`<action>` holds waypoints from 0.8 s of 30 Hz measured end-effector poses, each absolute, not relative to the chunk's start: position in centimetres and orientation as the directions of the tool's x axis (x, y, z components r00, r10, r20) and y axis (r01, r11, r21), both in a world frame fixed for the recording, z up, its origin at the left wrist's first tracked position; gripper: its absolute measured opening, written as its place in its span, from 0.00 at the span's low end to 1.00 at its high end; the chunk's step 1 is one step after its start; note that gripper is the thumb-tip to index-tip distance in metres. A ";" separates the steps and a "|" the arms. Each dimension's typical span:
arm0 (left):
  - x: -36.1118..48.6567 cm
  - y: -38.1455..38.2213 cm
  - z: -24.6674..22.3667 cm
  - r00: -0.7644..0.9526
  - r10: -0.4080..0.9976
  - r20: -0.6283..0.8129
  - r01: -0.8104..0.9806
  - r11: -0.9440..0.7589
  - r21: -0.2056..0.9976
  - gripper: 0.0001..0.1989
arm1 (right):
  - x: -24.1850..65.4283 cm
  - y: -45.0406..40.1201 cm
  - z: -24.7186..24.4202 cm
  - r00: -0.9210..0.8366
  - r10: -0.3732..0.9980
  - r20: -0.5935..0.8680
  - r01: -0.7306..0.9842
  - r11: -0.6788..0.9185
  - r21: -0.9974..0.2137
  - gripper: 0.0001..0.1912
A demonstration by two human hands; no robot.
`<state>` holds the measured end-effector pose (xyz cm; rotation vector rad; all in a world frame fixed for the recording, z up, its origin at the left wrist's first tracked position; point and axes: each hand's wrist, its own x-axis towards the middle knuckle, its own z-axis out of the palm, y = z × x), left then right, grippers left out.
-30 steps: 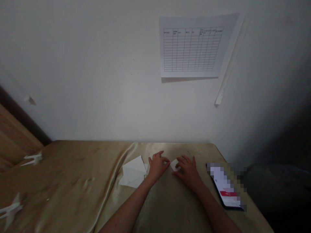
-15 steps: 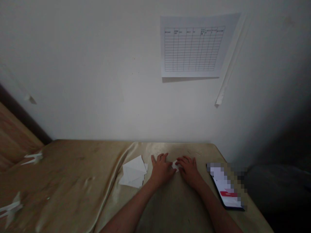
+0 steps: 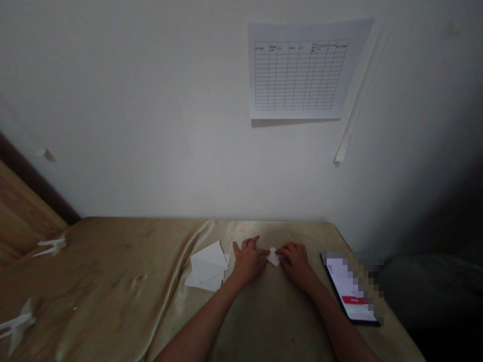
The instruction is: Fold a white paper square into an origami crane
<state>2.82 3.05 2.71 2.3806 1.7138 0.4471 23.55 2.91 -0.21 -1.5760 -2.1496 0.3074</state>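
Note:
A small folded piece of white paper [image 3: 273, 257] lies on the cloth-covered table between my hands. My left hand [image 3: 249, 260] has its thumb and index finger at the paper's left corner, while its other fingers reach forward, apart. At the right corner, the fingers of my right hand [image 3: 294, 259] are bent and closed on the paper. Part of each grip is hidden by the fingers. Left of my left hand lies a loose pile of white paper sheets [image 3: 207, 269], overlapping one another.
A phone [image 3: 349, 291] with a lit screen lies near the table's right edge. Two folded white paper shapes [image 3: 18, 324] are on the far left of the gold tablecloth [image 3: 124, 286]. Behind the table rises a white wall with a printed table sheet [image 3: 298, 75].
Both hands have drawn slightly apart, so more of the folded paper shows between them. The right fingers have shifted a little to the right. The pile and phone stay put.

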 end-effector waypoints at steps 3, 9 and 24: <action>2.6 3.2 2.7 0.305 0.942 0.141 0.887 -0.335 0.318 0.16 | 23.6 3.0 -0.2 -0.233 0.947 0.223 0.842 0.311 -0.441 0.17; 3.1 3.4 2.5 0.300 0.938 0.177 0.882 -0.343 0.323 0.13 | 23.2 2.9 -0.2 -0.230 0.949 0.217 0.863 0.302 -0.404 0.19; 3.3 3.0 2.7 0.326 0.910 0.255 0.907 -0.377 0.186 0.18 | 23.0 1.5 3.0 -0.138 0.969 0.206 0.948 0.189 -0.256 0.13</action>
